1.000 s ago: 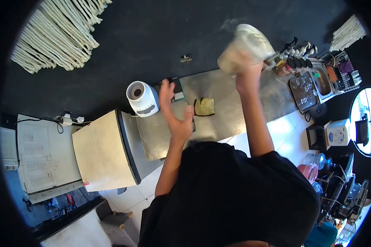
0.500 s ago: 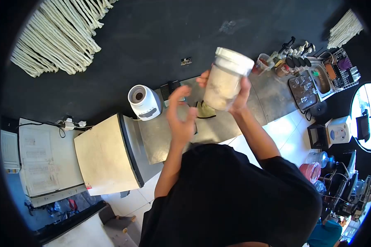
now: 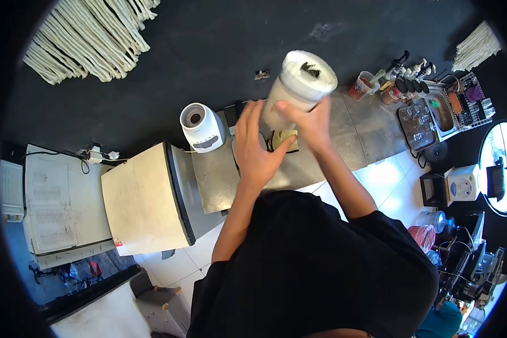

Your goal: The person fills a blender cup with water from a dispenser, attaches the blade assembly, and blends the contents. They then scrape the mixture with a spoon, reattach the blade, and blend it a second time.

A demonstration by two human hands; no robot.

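Note:
My right hand (image 3: 312,125) is closed round a large clear jar (image 3: 284,104) with pale contents, gripping it just below its white lid (image 3: 307,79). The jar is held up over the counter and tilts, so the lid's top with a dark mark on it faces the camera. Beside the jar's lower left side is my left hand (image 3: 256,151), fingers stretched and thumb spread under the base, fingertips right at the jar wall. A yellowish-green cloth-like item (image 3: 284,141) lies on the counter below, partly covered by my left thumb.
A white appliance (image 3: 201,128) with a round top opening stands on the steel counter (image 3: 217,183). Toward the right are a tub with reddish contents (image 3: 364,85), pump bottles (image 3: 414,70), a tray of glasses (image 3: 417,125) and a sink (image 3: 442,112). A chest-like white unit (image 3: 143,203) stands left.
The jar has tipped so its lid top now shows, and shifted slightly left. My right hand has turned with it. My left hand has moved in against the jar's lower side.

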